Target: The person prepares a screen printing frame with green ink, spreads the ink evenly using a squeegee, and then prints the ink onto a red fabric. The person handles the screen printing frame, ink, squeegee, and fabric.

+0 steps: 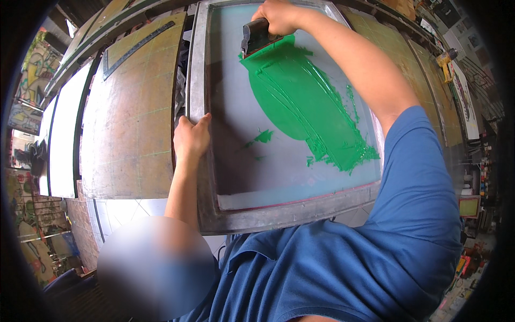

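Observation:
A screen printing frame (285, 224) with grey metal sides holds a pale mesh, across which a broad, streaky patch of green ink (311, 112) runs from upper middle to lower right, with small smears beside it. My right hand (276, 16) is closed on the handle of a squeegee (255, 36), whose blade rests at the top end of the green ink. My left hand (193, 138) grips the frame's left side, its fingers curled over the metal.
Flat boards (129, 123) lie left of the frame, one bearing a dark angled straightedge (106, 63); more boards (405, 70) stand to the right, with a yellow and black tool (446, 65). Cluttered shelving (483, 177) lines the far right, and a tiled floor (131, 208) shows below.

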`<state>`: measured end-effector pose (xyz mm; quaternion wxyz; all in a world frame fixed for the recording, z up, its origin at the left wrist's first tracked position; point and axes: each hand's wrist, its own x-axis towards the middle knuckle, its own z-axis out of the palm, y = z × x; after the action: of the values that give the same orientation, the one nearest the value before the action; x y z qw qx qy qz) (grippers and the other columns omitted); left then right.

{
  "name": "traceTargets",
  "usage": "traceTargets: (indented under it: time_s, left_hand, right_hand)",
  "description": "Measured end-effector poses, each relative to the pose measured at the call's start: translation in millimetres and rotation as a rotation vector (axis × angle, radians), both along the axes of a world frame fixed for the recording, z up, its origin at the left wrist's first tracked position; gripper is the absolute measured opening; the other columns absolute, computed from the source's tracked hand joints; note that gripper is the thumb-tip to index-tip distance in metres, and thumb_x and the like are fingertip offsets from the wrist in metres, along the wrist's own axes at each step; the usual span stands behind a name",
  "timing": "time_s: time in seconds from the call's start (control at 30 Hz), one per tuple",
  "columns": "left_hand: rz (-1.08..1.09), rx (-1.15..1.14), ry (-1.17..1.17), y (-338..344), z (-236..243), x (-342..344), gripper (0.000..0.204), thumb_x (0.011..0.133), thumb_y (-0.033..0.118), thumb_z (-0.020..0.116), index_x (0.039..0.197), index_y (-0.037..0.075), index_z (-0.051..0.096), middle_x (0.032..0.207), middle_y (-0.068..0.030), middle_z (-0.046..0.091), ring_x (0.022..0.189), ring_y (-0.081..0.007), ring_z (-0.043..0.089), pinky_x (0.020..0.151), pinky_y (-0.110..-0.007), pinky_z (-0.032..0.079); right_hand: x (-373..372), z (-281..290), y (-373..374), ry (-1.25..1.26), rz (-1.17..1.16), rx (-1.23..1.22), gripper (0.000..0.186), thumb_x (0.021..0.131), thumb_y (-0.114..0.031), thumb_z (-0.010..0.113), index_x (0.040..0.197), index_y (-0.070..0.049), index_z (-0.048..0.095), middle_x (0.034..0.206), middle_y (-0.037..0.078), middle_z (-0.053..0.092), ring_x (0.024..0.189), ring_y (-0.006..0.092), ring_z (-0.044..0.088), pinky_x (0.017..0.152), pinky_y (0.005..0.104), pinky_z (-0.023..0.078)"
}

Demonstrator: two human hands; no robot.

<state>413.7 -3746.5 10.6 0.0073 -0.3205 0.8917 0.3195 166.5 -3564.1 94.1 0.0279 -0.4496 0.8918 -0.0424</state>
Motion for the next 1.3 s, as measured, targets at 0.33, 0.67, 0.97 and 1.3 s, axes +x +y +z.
traceTargets:
  time_s: [0.33, 0.67, 0.97, 1.3]
  left_hand:
    - [-0.014, -0.047, 0.018, -2, -6, -1, 0.054, 0.077, 0.042, 0.057, 0.097, -0.007, 0.052, 0.100, -0.0284, 0.057, 0.098, -0.0403, 0.054, 0.084, -0.042, 0.042]
    - [0.001, -0.011, 0.004, 0, -1, -1, 0.055, 0.076, 0.041, 0.059, 0.099, -0.009, 0.053, 0.100, -0.0300, 0.056, 0.101, -0.0397, 0.052, 0.085, -0.039, 0.039]
    - [-0.011, -0.009, 0.024, -1, -2, -1, 0.055, 0.076, 0.040, 0.059, 0.099, -0.010, 0.053, 0.100, -0.0295, 0.056, 0.101, -0.0387, 0.053, 0.085, -0.039, 0.040]
    - [-0.014, -0.017, 0.015, -3, -8, -2, 0.054, 0.078, 0.042, 0.057, 0.096, -0.008, 0.052, 0.100, -0.0270, 0.057, 0.099, -0.0385, 0.053, 0.084, -0.041, 0.041]
  right_hand:
    - [2, -1, -5, 0.056, -0.013, 0.042, 0.018, 0.059, -0.013, 0.059, 0.075, -0.018, 0.066, 0.075, 0.009, 0.064, 0.071, 0.0265, 0.061, 0.062, 0.0371, 0.046]
    - [11, 1, -3, 0.001, -0.059, 0.031, 0.020, 0.059, -0.012, 0.060, 0.077, -0.019, 0.066, 0.077, 0.008, 0.065, 0.074, 0.0261, 0.061, 0.064, 0.0371, 0.046]
    - [18, -1, 1, 0.042, -0.056, 0.051, 0.022, 0.059, -0.012, 0.060, 0.079, -0.020, 0.066, 0.079, 0.007, 0.065, 0.075, 0.0263, 0.061, 0.065, 0.0376, 0.047]
    - [38, -2, 16, 0.049, -0.087, 0.028, 0.023, 0.061, -0.010, 0.057, 0.080, -0.019, 0.066, 0.080, 0.009, 0.064, 0.076, 0.0280, 0.060, 0.066, 0.0386, 0.046]
